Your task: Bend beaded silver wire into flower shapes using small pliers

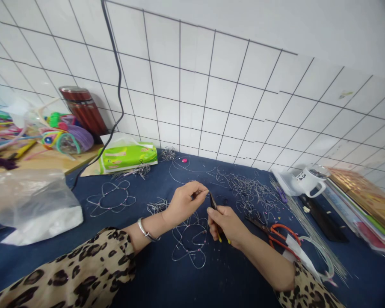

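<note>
1. Black pliers, gripped in the right hand, point toward the wall, long axis running near to far, leaning slightly left.
2. Left of the pliers' tip, the left hand pinches wire.
3. Nearer and left: a flower; cloth spreads nearer, tangled scraps crowd rightward.
</note>
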The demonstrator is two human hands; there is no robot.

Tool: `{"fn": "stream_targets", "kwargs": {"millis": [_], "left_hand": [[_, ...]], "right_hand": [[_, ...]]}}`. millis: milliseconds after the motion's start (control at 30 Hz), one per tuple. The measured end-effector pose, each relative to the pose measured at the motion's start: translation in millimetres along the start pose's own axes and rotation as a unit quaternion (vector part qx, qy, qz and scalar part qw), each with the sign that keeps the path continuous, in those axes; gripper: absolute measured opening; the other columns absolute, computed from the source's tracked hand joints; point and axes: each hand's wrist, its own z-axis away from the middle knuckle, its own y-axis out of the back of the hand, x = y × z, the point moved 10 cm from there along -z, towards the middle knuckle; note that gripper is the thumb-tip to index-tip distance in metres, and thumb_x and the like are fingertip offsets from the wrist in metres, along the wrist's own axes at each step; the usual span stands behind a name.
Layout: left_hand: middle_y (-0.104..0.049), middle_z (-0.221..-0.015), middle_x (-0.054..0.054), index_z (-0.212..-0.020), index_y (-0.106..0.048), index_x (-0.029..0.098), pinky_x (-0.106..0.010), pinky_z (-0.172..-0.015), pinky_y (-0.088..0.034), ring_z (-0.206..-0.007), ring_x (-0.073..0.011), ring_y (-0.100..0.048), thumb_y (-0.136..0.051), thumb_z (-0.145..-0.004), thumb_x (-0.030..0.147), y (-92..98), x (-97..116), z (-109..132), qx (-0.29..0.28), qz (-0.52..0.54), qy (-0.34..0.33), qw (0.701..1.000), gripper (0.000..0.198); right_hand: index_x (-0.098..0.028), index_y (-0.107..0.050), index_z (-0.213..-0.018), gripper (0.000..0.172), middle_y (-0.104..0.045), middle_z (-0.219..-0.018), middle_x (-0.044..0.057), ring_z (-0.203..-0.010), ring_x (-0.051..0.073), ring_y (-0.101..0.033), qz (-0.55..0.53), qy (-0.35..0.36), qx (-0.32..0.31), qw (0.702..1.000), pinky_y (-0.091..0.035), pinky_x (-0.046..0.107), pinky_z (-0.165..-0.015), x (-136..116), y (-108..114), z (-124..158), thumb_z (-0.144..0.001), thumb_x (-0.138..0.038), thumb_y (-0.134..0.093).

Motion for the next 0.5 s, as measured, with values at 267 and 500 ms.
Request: {"fn": "stream_targets", "kwargs": {"millis": [267, 500], "left_hand": [[-0.061, -0.074, 0.000, -0.083, -0.062, 0.018, -0.023, -0.063, -0.042, -0.068, -0.0107, -0.053, -0.051, -0.081, 0.020, -4.0, 1.5, -1.7, -0.019, 0.004, -0.016, 1.000, 0.011], [-0.061, -0.074, 0.000, -0.080, -0.061, 0.017, -0.023, -0.063, -0.042, -0.068, -0.0111, -0.054, -0.050, -0.081, 0.018, -2.2, 5.3, -4.1, -0.040, 0.003, -0.019, 0.999, 0.011]], "right_hand": [[-0.017, -0.046, -0.065, 0.037, -0.041, -0.043, -0.007, -0.033, 0.007, -0.040, 0.021, 0.008, 0.011, 1.000, -0.033, 0.019, -0.035, 1.6, 1.4, 0.6, -0.080, -0.050, -0.049], [-0.018, -0.045, -0.063, 0.037, -0.039, -0.041, -0.008, -0.032, 0.006, -0.036, 0.092, 0.017, 0.025, 0.995, -0.030, 0.018, -0.035, -2.8, 4.4, 1.3, -0.080, -0.050, -0.047]]}}
